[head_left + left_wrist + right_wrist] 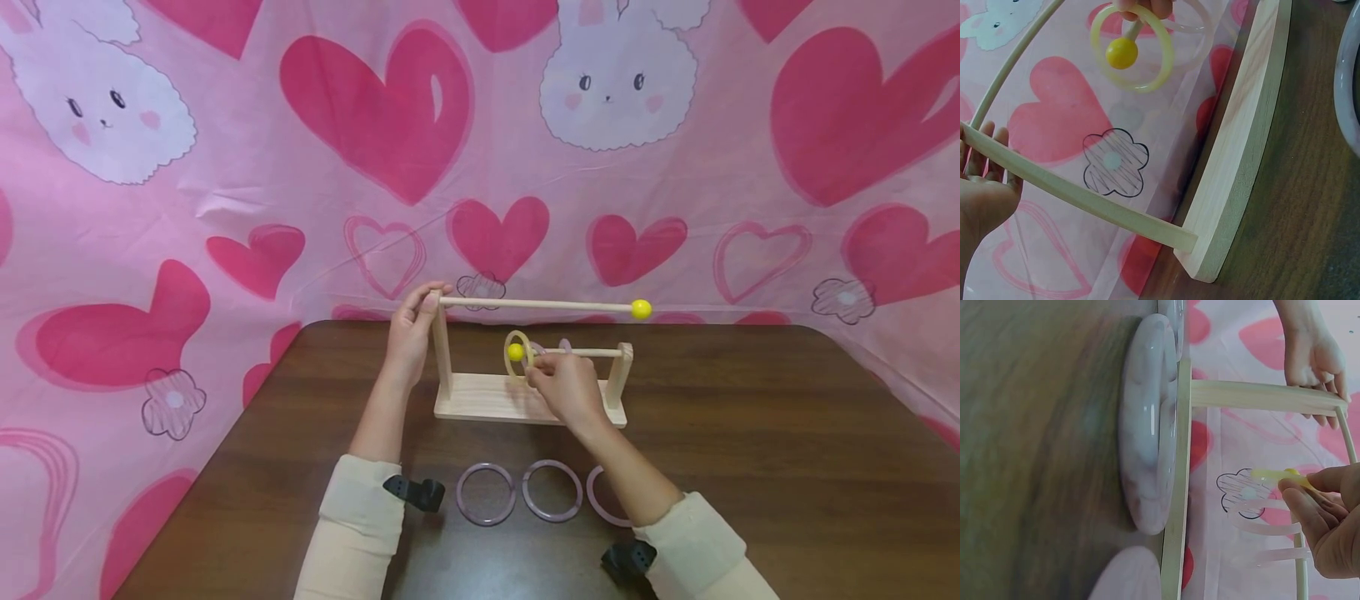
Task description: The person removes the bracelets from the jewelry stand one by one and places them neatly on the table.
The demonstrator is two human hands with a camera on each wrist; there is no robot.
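Note:
My left hand [409, 337] grips the top of the tall post [442, 350] of a wooden rack, thumb in front and fingers behind. My right hand [572, 390] pinches a yellow translucent ring [1141, 87] between thumb and fingers. That ring encircles the end of the rack's lower rod, right by its yellow ball [515, 352]. Farther along the same rod hang two pale pink rings [1266, 529], partly hidden by the right hand in the head view. The upper rod [536, 305] carries no ring and ends in another yellow ball [641, 309].
On the brown table [300, 517], in front of the rack's base [487, 398], lie three pale purple rings [459, 494] in a row. The right forearm partly covers the rightmost one. A pink cloth with hearts [375, 108] hangs behind the table.

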